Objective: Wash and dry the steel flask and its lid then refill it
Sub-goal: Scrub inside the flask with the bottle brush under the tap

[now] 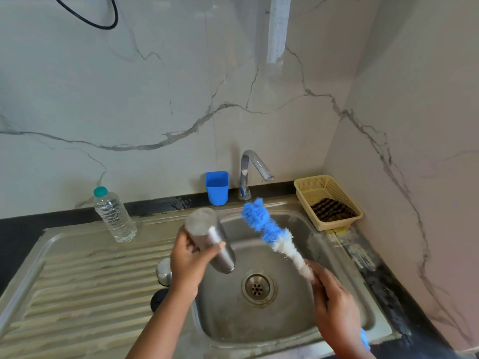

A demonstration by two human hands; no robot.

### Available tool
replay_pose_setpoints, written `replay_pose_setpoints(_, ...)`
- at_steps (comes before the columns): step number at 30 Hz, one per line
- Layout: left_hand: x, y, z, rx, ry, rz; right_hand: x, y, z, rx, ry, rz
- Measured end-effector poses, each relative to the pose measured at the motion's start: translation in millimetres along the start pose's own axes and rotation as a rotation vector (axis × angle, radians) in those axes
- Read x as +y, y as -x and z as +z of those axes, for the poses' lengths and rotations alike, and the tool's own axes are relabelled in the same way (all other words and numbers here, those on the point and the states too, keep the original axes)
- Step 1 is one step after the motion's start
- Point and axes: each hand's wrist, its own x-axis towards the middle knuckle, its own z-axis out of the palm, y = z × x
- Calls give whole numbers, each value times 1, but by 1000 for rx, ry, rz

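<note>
My left hand grips the steel flask around its middle, holding it tilted over the left rim of the sink basin, one flat end turned up toward the wall. My right hand holds a blue and white bottle brush by its handle, bristles pointing up toward the tap, clear of the flask. The steel lid lies on the drainboard by my left wrist, with a black round piece just in front of it.
A chrome tap stands behind the basin, with no water running. A blue cup sits left of it. A clear water bottle stands on the ribbed drainboard. A beige basket holding a dark cloth sits at the right.
</note>
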Motion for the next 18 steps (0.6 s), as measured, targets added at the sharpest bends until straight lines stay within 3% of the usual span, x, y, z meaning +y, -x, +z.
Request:
replay_pose_setpoints(3, 9, -12, -15, 165, 325, -127, 14, 9, 10, -34, -78, 81)
replay_pose_setpoints(8, 23, -30, -41, 326, 544, -296, 13, 28, 19, -34, -95, 37)
replay_pose_setpoints(12, 32, -31, -52, 343, 620, -352, 11, 29, 16, -25, -36, -116)
replay_pose_setpoints(18, 32, -25, -50, 358, 634, -385, 9, 20, 10, 38, 38, -175)
